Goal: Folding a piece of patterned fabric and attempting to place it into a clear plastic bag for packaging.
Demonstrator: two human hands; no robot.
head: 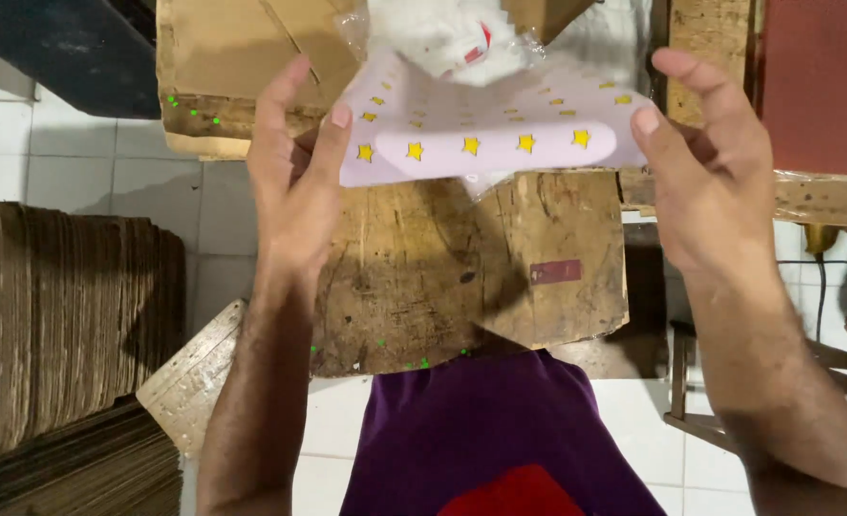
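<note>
One folded pale lilac cloth [485, 129] printed with small yellow stars is held up between two hands, above the worn wooden board [461, 277] that serves as the work surface. Along the cloth's near folded edge five yellow stars sit in a row, with further fainter rows behind them. The left hand [294, 177] grips the cloth's left end, its thumb pressed on the top face and its fingers curled underneath. The right hand [710, 162] grips the right end the same way, thumb on top near the last star and fingers spread behind. One clear plastic bag [442, 38] holding something white with a red patch lies just beyond the cloth, partly hidden by the cloth's far edge. Farther from the board, behind the left hand, lies one brown cardboard piece [223, 57]. To the left of the board, on the white tiled floor [89, 182], stands one tall stack of flat cardboard sheets [70, 306], with a second lower pile in front of it. One dark red patch [555, 271] is stuck to the board on its right part. The person's purple shirt [485, 440] fills the view just below the board's near edge, and both forearms cross over the board's sides, covering them.
</note>
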